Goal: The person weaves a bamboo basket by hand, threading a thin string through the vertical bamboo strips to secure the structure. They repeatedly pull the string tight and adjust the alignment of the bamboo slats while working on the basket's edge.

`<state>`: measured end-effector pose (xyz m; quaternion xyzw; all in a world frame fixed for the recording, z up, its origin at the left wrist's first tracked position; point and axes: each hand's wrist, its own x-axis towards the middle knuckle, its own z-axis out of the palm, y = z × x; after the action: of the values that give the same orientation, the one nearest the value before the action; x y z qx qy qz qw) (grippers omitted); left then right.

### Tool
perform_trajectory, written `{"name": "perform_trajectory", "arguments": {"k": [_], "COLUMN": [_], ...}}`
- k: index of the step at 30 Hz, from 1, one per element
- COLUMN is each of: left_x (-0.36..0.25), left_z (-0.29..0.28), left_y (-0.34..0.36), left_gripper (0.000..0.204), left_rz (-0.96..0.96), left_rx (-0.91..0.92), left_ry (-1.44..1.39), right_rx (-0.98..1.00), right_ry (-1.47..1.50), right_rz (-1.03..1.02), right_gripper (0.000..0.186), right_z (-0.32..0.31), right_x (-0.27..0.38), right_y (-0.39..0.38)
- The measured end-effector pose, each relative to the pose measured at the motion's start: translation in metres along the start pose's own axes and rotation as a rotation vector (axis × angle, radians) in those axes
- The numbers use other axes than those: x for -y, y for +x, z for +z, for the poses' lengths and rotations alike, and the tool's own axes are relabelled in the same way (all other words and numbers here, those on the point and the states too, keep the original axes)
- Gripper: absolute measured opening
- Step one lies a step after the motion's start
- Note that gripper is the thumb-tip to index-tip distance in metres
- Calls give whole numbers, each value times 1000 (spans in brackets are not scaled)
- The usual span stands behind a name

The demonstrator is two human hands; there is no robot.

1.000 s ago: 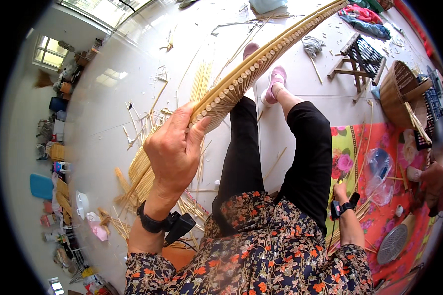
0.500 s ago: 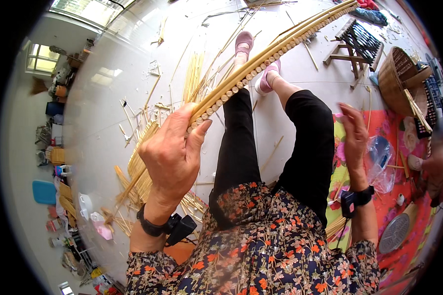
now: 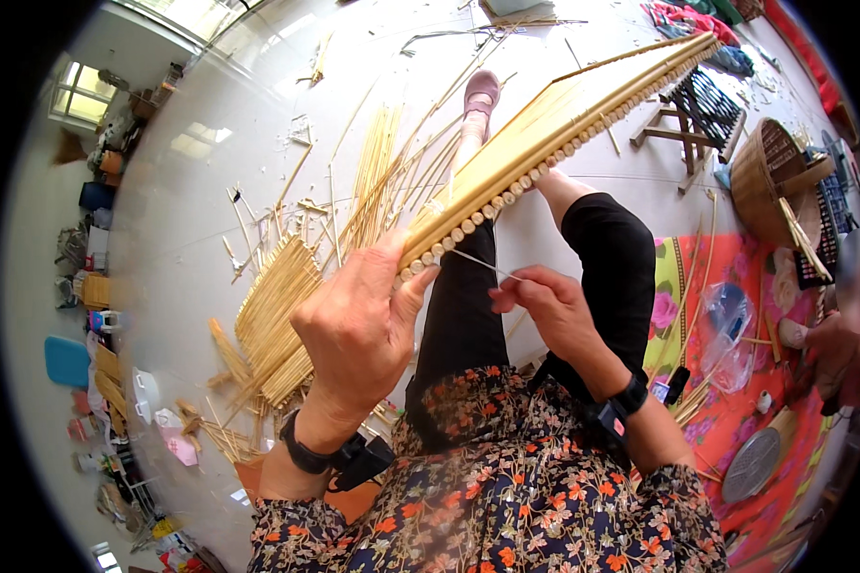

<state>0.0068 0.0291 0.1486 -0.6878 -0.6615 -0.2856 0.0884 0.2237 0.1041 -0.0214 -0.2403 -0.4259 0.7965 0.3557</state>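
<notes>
A flat panel of pale plant stalks laid side by side slants up and away to the right. Round cut stalk ends line its near edge. My left hand is closed on its near corner, thumb on the edge and fingers behind. A thin pale thread runs from that edge, near the left thumb, to my right hand. The right fingers are pinched together on the thread, below the panel's edge and above my lap.
A second stalk mat lies on the floor at the left. Loose stalks and scraps surround it. On the right are a folding stool, a wicker basket and a red flowered sheet. Another person's hand shows at the far right.
My right hand has come in from the right, from spread fingers to a pinch on the thread. The panel has tilted to show more of its flat face and moved slightly right with my left hand.
</notes>
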Motion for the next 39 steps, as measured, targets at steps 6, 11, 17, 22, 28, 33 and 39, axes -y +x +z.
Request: {"name": "perform_trajectory", "arguments": {"k": [6, 11, 17, 22, 28, 33, 39], "left_x": [0, 2, -1, 2, 11, 38, 81], "left_z": [2, 3, 4, 6, -2, -10, -17], "left_y": [-14, -22, -27, -26, -19, -5, 5], "left_gripper": [43, 43, 43, 42, 38, 31, 32], "left_rz": [22, 52, 38, 74, -41, -124, -508], "left_rx": [11, 2, 16, -6, 0, -92, -146], "left_ry": [5, 20, 26, 24, -34, -23, -282], "right_rx": [-257, -338, 88, 203, 157, -234, -499], "right_ry": [189, 536, 1066, 944, 506, 413, 569], "right_rz": [33, -99, -188, -240, 64, 175, 46], "right_gripper": [14, 5, 14, 23, 25, 28, 34], "right_z": [-14, -4, 12, 18, -5, -62, -114], "right_x": [2, 11, 43, 55, 11, -14, -14], "right_y": [-33, -31, -24, -21, -46, -96, -144]}}
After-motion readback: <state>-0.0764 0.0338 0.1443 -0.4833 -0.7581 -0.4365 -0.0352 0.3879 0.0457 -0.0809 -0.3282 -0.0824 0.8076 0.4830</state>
